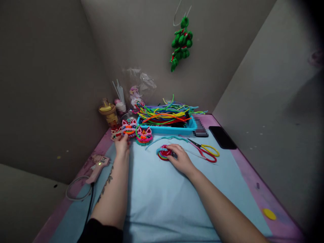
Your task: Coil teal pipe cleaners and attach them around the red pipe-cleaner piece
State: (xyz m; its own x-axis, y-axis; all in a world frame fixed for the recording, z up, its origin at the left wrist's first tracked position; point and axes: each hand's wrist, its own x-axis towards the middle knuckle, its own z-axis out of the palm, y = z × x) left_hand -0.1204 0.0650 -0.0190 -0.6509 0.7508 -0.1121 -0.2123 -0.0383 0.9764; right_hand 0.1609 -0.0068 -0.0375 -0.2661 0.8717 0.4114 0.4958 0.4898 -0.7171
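Note:
My left hand [122, 145] reaches to the back left, its fingers closed at the lower edge of a pink, white and orange cat-faced craft piece [129, 128]. A second cat-faced piece [144, 136] lies just right of it, and a red and white one [115, 134] is partly hidden on the left. Near the middle of the cloth, my right hand [181, 159] has its fingers bent round the right side of a small round piece [164, 152] in red, light blue and green.
Behind the hands, a blue tray [167, 130] holds many coloured strips. Scissors [206, 152] and a dark phone [222, 137] lie right. A glue gun [98, 170] with its cable is left. A green ornament [182, 42] hangs above.

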